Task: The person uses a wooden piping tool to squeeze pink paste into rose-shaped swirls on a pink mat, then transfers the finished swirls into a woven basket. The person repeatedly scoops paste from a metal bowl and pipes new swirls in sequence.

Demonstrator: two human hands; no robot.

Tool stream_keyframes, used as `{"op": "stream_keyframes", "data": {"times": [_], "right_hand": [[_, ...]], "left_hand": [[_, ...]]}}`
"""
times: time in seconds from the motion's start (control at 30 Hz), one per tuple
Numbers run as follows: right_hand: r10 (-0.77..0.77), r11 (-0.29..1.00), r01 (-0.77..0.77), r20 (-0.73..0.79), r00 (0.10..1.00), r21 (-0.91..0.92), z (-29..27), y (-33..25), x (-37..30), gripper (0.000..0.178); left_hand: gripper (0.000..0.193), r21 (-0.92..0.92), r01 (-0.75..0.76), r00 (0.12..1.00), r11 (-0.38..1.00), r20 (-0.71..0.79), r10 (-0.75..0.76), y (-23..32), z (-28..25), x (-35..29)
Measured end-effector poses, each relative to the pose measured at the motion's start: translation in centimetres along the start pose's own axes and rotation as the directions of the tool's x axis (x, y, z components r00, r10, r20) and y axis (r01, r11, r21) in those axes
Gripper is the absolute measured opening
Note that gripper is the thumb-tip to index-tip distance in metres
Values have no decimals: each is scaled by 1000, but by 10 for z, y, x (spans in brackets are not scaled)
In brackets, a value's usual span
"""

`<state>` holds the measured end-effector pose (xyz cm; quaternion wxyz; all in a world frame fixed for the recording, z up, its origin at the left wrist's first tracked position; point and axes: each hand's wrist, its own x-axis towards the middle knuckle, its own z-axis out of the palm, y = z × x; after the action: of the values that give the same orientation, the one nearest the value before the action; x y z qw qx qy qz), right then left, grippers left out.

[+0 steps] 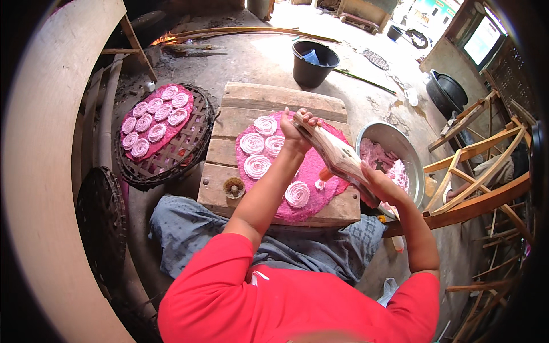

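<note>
My left hand [298, 130] is wrapped round the far end of a long wooden press [333, 150]. Round its near right end, my right hand [384, 186] is closed as well. The press slants over a pink textured sheet [311, 200], and an orange nozzle [325, 174] shows below it. Just under that nozzle lies a small dab of pink dough [319, 184]. Several pale pink spiral coils of dough [257, 167] rest on the sheet, partly hidden by my left forearm. The sheet lies on a low wooden plank table [229, 151].
Right of the table stands a metal basin [416, 150] of pink dough. A woven tray [194, 134] at left bears another pink sheet with coils. A small brown ring-shaped object [233, 187] sits on the table. Beyond are a black bucket [314, 71] and fire [164, 39]; wooden frames [474, 171] crowd the right.
</note>
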<state>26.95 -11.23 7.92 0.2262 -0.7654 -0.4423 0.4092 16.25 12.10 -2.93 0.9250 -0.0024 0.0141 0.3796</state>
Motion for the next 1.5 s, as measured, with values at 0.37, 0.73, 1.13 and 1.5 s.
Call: {"op": "stream_keyframes", "data": {"times": [0.37, 0.73, 1.13, 1.5], "right_hand": [[76, 995, -68, -115, 990, 70, 3, -6, -12, 72], [140, 968, -117, -92, 986, 222, 24, -1, -11, 69], [190, 529, -205, 120, 974, 824, 32, 63, -11, 89], [149, 955, -141, -11, 989, 261, 79, 108, 57, 42]], "left_hand": [[46, -39, 53, 998, 998, -28, -54, 1, 5, 5], [35, 82, 20, 985, 996, -170, -5, 12, 22, -11], [32, -205, 174, 984, 963, 64, -164, -25, -16, -5], [41, -312, 200, 964, 929, 231, -130, -5, 10, -10]]}}
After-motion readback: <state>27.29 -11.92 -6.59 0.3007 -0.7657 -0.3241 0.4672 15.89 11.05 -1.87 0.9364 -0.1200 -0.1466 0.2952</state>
